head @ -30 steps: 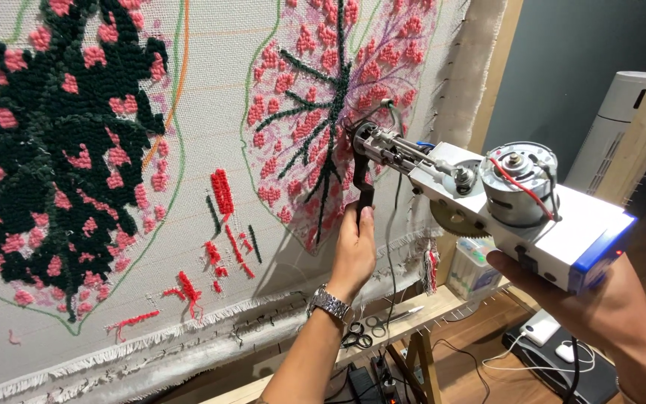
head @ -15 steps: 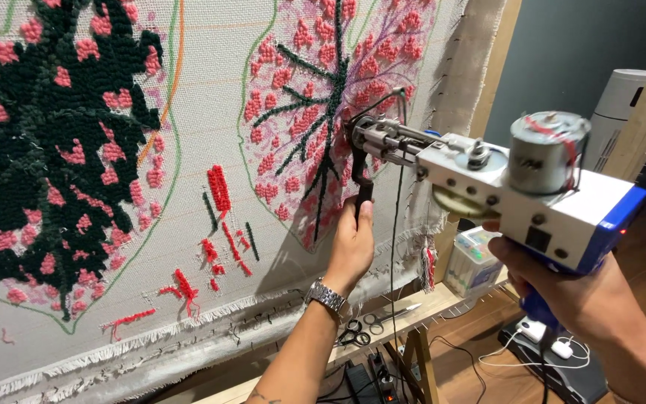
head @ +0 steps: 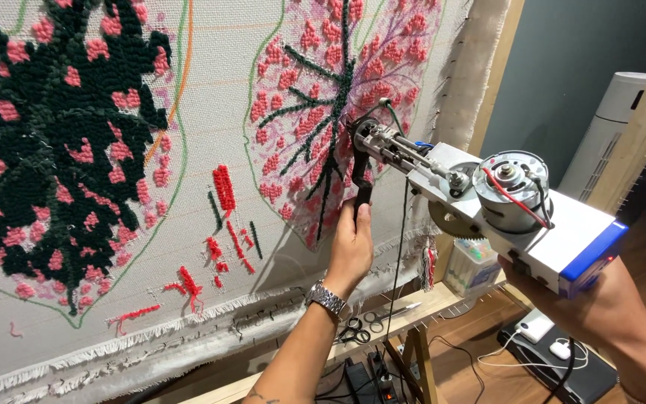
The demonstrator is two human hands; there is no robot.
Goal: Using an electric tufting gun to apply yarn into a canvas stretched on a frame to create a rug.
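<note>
Now, line by line:
Change: the tufting gun (head: 480,206) sits lower and nearer the camera than half a second ago, and its nose has drifted down along the dark green central stem of the pink leaf motif (head: 338,105).
Gun nose: pressed against the stretched backing cloth (head: 211,112), near the lower middle of that leaf.
Left hand (head: 351,247): fingers wrapped closed around the gun's black front handle, just below the nose, as before; a metal wristwatch (head: 327,299) on the wrist.
Right hand (head: 562,303): under the white-and-blue rear body, mostly hidden; it seems to carry the gun, but how the fingers close I cannot tell.
Meaning: the line of dark pile appears to be running downward along the stem.
Nearby: black scissors (head: 353,329) lie on the wooden frame rail (head: 443,295) below.
</note>
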